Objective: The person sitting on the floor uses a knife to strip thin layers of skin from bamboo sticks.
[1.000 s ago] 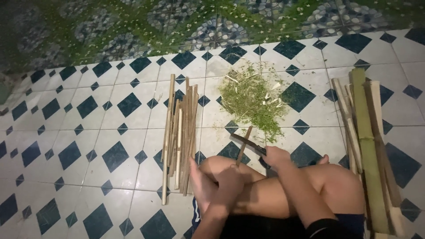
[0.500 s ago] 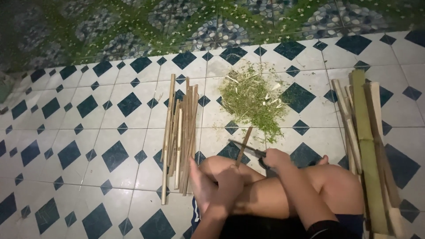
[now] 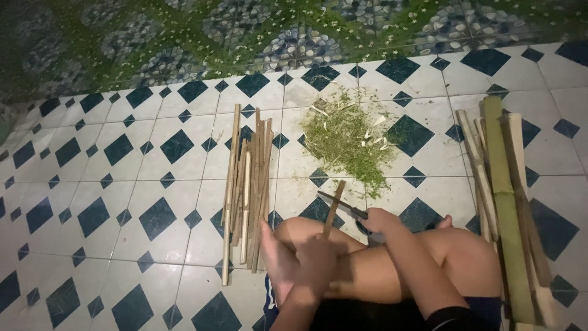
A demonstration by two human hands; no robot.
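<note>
Head view: almost nothing has shifted over the last second. Left hand (image 3: 315, 263) stays in the same spot over the crossed legs, fingers wrapped around a thin bamboo stick (image 3: 334, 208) that angles up and away from the body. Right hand (image 3: 380, 222) still has its fingers shut on the handle of a dark knife (image 3: 343, 205), blade laid across the stick near its upper half; compared with a second ago the blade sits marginally differently on the stick, so I read it as a slow shaving stroke in progress, not a reposition. Pile of green shavings (image 3: 349, 141) on the tiled floor (image 3: 122, 184) just ahead of the stick tip looks unchanged. Room: bundle of trimmed sticks (image 3: 248, 184) lies just left of the left hand, parallel to the stroke, close to the knee. Thick split bamboo pieces (image 3: 505, 202) lie along the right side, near the right knee, tight for the right elbow. Open floor is forward past the shavings up to the patterned mat (image 3: 294, 30), and wide to the far left.
</note>
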